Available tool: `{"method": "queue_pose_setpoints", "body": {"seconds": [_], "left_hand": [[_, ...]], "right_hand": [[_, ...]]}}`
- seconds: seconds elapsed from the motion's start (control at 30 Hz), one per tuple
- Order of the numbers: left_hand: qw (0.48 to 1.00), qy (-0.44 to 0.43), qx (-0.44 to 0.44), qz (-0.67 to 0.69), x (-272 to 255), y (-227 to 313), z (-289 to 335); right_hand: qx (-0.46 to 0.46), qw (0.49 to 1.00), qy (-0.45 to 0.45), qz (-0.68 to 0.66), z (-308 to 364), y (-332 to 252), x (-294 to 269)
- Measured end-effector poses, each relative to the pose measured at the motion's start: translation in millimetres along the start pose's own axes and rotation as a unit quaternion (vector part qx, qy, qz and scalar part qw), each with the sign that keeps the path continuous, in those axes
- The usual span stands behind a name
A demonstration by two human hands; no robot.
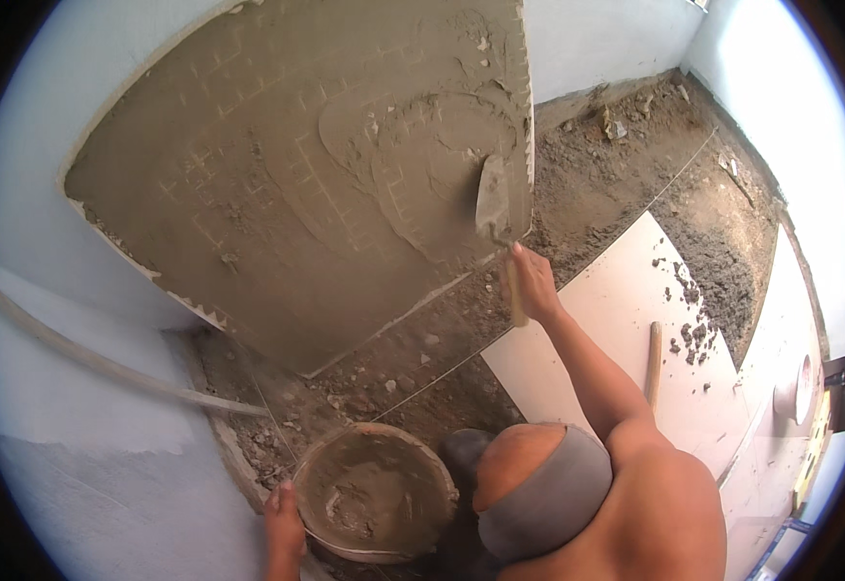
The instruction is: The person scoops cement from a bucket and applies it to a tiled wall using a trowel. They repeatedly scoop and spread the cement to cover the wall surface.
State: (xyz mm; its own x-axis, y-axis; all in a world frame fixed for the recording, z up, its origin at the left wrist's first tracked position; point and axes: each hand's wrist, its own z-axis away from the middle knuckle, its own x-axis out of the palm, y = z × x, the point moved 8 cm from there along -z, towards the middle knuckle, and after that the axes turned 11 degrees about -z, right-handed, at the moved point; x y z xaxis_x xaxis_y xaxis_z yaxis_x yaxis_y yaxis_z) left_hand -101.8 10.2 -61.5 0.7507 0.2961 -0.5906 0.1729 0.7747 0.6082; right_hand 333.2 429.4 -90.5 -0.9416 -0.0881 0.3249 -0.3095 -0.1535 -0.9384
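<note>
My right hand [536, 283] is closed round the pale handle of a trowel [492, 200]. The trowel's blade lies against or just over a large tile [277, 184] that leans at the wall, its face spread with wet grey-brown cement paste. Swirls and ridges mark the paste near the blade. Low on the left, my left hand [285, 528] grips the rim of a round bucket [445, 484], which holds more of the same paste [369, 499]. My bent knee in grey cloth [548, 494] is beside the bucket.
Rough soil and rubble [597, 184] lie beyond the tile. Pale floor tiles [577, 329] at right carry crumbs and a heap of grey mortar [722, 281], a wooden handle [655, 363] and a white bucket [795, 392]. A hose [103, 363] runs along the left; a string [679, 174] crosses the ground.
</note>
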Motion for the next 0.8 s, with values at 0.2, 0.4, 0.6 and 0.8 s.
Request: {"method": "queue_pose_setpoints", "body": {"seconds": [0.2,0.4,0.6,0.8], "left_hand": [[0.999,0.037,-0.015,0.004,-1,13,6],[0.999,-0.034,0.033,0.011,6,37,11],[0.999,0.025,0.021,-0.017,4,23,6],[0.999,-0.035,-0.001,0.032,7,30,9]], "right_hand": [[0.046,0.955,0.079,-0.283,-29,-10,22],[-0.041,0.987,-0.113,-0.108,-63,-109,67],[-0.078,0.997,0.025,-0.012,-32,-49,30],[0.075,0.974,0.104,-0.185,3,56,5]]}}
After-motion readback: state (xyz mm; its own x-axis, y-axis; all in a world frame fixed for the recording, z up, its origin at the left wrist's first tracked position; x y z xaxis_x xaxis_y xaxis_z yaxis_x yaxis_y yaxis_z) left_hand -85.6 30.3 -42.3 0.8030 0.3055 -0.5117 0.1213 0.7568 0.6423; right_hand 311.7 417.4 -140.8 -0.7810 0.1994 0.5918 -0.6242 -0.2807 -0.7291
